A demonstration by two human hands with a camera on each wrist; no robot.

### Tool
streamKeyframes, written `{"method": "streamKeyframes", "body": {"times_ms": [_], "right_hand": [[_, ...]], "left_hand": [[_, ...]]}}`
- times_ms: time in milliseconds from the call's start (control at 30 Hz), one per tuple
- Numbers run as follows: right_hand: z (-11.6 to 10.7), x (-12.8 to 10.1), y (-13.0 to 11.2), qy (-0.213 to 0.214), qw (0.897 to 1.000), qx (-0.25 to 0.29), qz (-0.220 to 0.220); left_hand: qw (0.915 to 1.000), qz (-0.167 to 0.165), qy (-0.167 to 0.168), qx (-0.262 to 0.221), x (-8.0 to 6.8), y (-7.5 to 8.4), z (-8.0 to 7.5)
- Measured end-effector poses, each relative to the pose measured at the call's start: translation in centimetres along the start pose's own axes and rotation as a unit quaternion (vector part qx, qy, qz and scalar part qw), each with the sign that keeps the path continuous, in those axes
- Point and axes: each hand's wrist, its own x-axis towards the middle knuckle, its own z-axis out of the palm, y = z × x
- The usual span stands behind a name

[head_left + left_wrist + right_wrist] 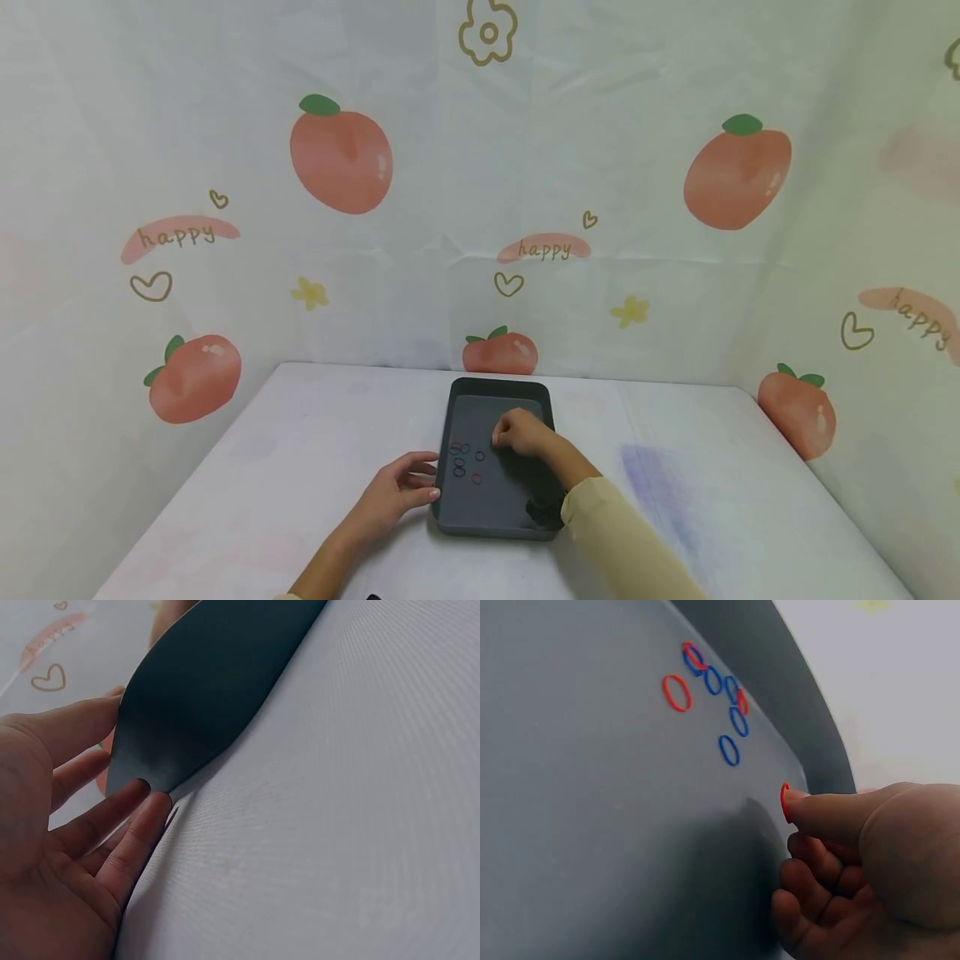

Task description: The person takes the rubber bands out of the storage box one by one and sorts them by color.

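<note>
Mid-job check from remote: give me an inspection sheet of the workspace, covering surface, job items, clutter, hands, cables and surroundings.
Surface: white table, faint coloured stains.
Job's things: dark grey tray at table centre; small blue rings and red rings lie loose on its floor; one more red ring is at the right fingertips.
Clutter: a dark object in the tray's near right corner, too unclear to name.
Hands: left hand rests flat on the table, fingers touching the tray's left wall; right hand inside the tray, pinching the red ring.
Cables: nothing seen.
Surroundings: white cloth backdrop printed with peaches and "happy".
</note>
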Motion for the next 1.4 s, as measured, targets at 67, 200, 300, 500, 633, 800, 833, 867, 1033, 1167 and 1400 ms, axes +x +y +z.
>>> {"method": "streamKeyframes", "body": {"times_ms": [67, 200, 300, 500, 633, 800, 833, 867, 1033, 1167, 1400], "right_hand": [[-0.2, -0.1, -0.1, 0.002, 1.000, 0.013, -0.003], [-0.7, -0.3, -0.4, 0.004, 1.000, 0.025, -0.006], [-1.0, -0.5, -0.7, 0.005, 1.000, 0.029, -0.006], [-1.7, -1.1, -1.1, 0.011, 0.999, 0.032, -0.028], [-2.3, -1.6, -1.1, 0.011, 0.999, 0.020, -0.041], [-3.4, -2.2, -0.7, 0.014, 0.999, 0.011, -0.046], [-3.7, -2.4, -0.6, 0.017, 0.999, 0.012, -0.044], [-4.0, -2.5, -0.4, 0.021, 0.999, 0.013, -0.042], [-5.2, -3.5, 0.0, 0.053, 0.998, 0.008, -0.033], [-5.9, -4.5, 0.5, 0.080, 0.996, -0.010, -0.026], [-6.4, -5.9, 2.1, 0.135, 0.991, -0.022, -0.012]], "left_hand": [[1.0000, 0.002, 0.000, 0.000, 0.0, 0.1, 0.0], [1.0000, 0.006, -0.003, 0.005, -0.1, 0.1, 0.0], [0.9999, 0.006, -0.007, 0.011, -0.1, 0.1, -0.1], [0.9997, -0.005, -0.009, 0.021, -0.1, -0.1, -0.2], [0.9997, -0.010, -0.007, 0.023, -0.1, 0.0, -0.2], [0.9997, -0.012, -0.008, 0.021, 0.0, 0.0, -0.1], [0.9997, -0.012, -0.008, 0.021, 0.1, 0.0, -0.1], [0.9997, -0.012, -0.008, 0.022, 0.1, 0.0, -0.1], [0.9995, -0.014, -0.009, 0.027, 0.1, 0.1, -0.1], [0.9995, -0.012, -0.011, 0.026, 0.0, 0.3, -0.1], [0.9997, -0.007, -0.014, 0.019, -0.1, 0.1, -0.1]]}}
